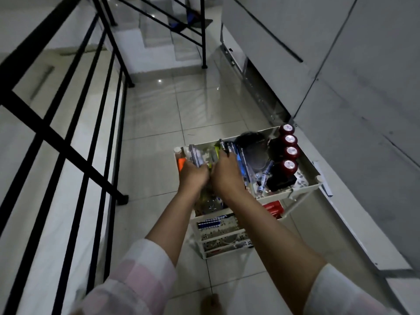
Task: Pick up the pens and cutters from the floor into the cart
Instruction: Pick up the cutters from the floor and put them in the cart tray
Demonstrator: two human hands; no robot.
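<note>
Both hands are over the top tray of the cart (311, 178) in the middle of the frame, the left hand (193, 175) and right hand (225, 171) each closed around a bunch of pens (218, 147), and the floor (154, 123) I can see looks bare, so the job seems nearly done.

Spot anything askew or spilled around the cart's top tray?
Nothing spilled: the floor tiles near the cart show no loose items. The top tray is crowded, though: markers lie slanted beside four red-capped bottles. Both hands, left hand and right hand, are bunched over a bundle of pens; their grip is blurred.
</note>
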